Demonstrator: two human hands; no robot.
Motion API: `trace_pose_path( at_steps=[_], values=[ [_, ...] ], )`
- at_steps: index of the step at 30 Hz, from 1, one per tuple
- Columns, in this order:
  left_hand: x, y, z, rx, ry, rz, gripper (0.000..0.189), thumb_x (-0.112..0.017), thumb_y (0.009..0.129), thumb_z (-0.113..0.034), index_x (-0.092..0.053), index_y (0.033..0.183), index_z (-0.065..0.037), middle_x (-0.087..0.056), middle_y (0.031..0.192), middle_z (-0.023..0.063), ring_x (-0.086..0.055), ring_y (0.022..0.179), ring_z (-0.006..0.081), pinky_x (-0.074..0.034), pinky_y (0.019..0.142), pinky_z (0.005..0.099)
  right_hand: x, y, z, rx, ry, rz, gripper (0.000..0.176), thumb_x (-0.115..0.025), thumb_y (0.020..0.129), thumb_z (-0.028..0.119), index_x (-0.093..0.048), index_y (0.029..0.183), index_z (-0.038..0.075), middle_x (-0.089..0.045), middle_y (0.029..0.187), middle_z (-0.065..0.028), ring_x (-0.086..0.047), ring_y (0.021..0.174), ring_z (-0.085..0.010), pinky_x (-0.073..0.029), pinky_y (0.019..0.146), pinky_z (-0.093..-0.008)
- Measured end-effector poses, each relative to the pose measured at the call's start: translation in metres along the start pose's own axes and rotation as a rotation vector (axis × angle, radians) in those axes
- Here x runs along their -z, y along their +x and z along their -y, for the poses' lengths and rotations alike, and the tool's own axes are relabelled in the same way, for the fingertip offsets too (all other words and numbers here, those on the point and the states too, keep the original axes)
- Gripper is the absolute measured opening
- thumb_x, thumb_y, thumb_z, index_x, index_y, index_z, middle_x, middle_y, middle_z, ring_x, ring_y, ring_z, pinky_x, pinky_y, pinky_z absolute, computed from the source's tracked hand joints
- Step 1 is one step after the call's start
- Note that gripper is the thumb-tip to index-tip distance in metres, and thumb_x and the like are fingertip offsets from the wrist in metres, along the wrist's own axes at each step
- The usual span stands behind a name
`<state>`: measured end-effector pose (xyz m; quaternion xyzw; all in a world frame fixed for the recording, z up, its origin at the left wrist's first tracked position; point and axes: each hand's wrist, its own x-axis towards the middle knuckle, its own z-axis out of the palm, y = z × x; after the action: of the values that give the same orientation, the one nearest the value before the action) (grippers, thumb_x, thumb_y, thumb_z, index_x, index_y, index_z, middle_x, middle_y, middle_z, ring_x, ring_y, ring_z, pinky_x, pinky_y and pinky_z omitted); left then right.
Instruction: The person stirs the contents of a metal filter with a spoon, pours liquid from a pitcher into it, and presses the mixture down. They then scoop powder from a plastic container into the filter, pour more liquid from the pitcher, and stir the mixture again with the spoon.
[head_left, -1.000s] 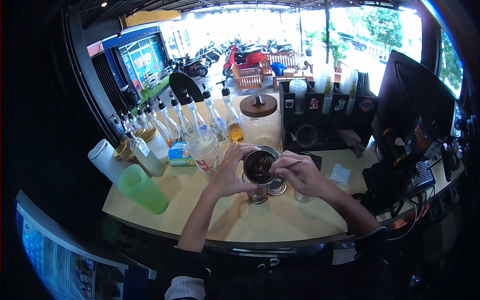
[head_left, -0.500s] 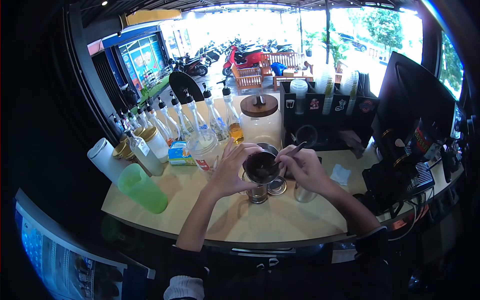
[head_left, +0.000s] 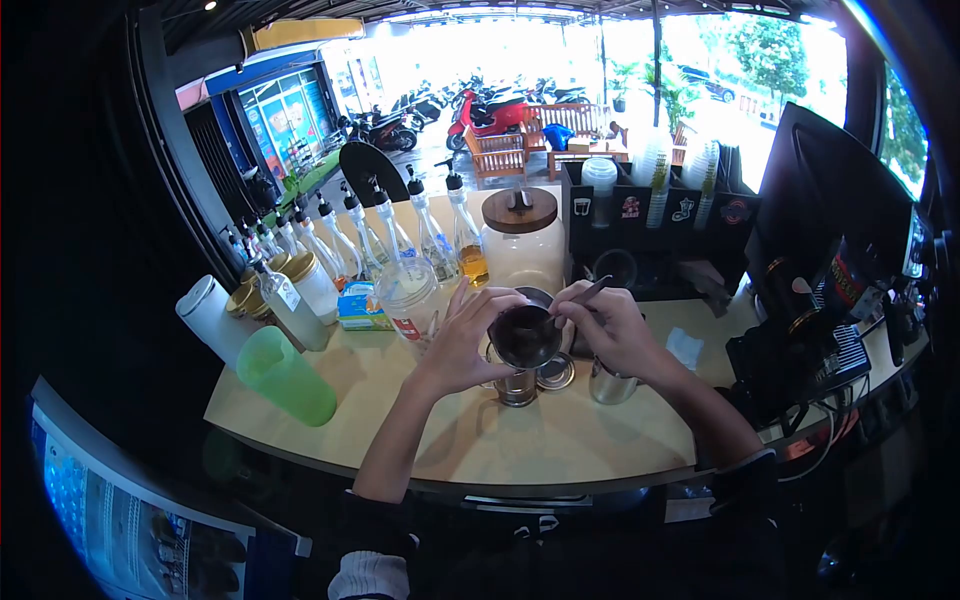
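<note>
My left hand point(head_left: 462, 340) is closed round the side of a dark round metal cup point(head_left: 525, 338), tipped so its mouth faces me over the counter. In my right hand point(head_left: 612, 330) is pinched a thin dark handle, probably a spoon point(head_left: 597, 288), whose lower end goes into the cup and is hard to see. Just under the cup stands a small metal canister point(head_left: 516, 390). A round metal lid point(head_left: 556, 372) lies beside it. Below my right hand is a clear glass point(head_left: 611, 384), partly hidden.
Pump-topped syrup bottles point(head_left: 418, 215) line the counter's back left. A green cup point(head_left: 287, 378), a clear tub point(head_left: 408, 290) and a wood-lidded jar point(head_left: 522, 240) stand nearer. A black cup holder point(head_left: 660, 210), a white napkin point(head_left: 684, 347) and a dark monitor point(head_left: 835, 210) are to the right.
My right hand and the spoon handle have shifted slightly up and left at the cup's rim. My left hand and the cup stay nearly where they were.
</note>
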<state>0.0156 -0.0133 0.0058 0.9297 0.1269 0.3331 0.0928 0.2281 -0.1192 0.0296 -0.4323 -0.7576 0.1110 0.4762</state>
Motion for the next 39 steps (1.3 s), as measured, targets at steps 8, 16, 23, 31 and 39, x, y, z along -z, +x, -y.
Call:
trace_pose_path(
  at_steps=[8,16,23,31,39],
  values=[
    [0.007,0.007,-0.003,0.021,0.033,0.094,0.079,-0.087,0.058,-0.030,-0.049,0.126,-0.015,-0.054,0.123,0.0056,-0.051,0.122,0.0245,-0.014,0.117,0.0567,-0.001,0.009,-0.013,0.000,0.073,0.051,0.016,-0.056,0.093,0.010,-0.066,0.096,-0.002,-0.067,0.076,-0.0120,-0.068,0.069,-0.0195,-0.052,0.063,-0.0303],
    [0.014,0.014,-0.003,0.021,0.058,0.144,0.079,-0.085,0.058,-0.026,-0.048,0.128,-0.018,-0.052,0.125,0.0015,-0.054,0.118,0.0245,-0.014,0.115,0.0619,0.004,0.023,-0.006,0.025,0.014,0.157,0.014,-0.057,0.092,0.007,-0.065,0.092,-0.005,-0.067,0.080,-0.0106,-0.067,0.069,-0.0173,-0.052,0.064,-0.0289],
    [0.015,0.011,-0.003,0.038,0.051,0.142,0.079,-0.084,0.056,-0.022,-0.049,0.127,-0.014,-0.053,0.124,0.0055,-0.050,0.123,0.0254,-0.015,0.116,0.0580,0.004,0.026,-0.011,0.025,0.083,0.228,0.017,-0.057,0.092,0.010,-0.063,0.093,-0.006,-0.066,0.083,-0.0143,-0.066,0.070,-0.0228,-0.051,0.065,-0.0323],
    [0.016,0.008,-0.001,0.022,0.054,0.136,0.078,-0.085,0.060,-0.028,-0.047,0.127,-0.017,-0.051,0.126,0.0021,-0.052,0.121,0.0247,-0.014,0.114,0.0628,0.004,0.034,-0.009,0.100,0.009,0.272,0.016,-0.058,0.089,0.009,-0.066,0.091,-0.005,-0.062,0.075,-0.0156,-0.063,0.073,-0.0291,-0.050,0.071,-0.0369],
    [0.013,0.006,0.001,0.025,0.032,0.119,0.078,-0.085,0.061,-0.030,-0.047,0.127,-0.017,-0.051,0.127,0.0031,-0.051,0.121,0.0251,-0.014,0.115,0.0614,0.006,0.038,-0.007,0.095,-0.032,0.275,0.016,-0.058,0.089,0.008,-0.066,0.094,-0.004,-0.065,0.083,-0.0165,-0.064,0.077,-0.0304,-0.050,0.072,-0.0374]
  ],
)
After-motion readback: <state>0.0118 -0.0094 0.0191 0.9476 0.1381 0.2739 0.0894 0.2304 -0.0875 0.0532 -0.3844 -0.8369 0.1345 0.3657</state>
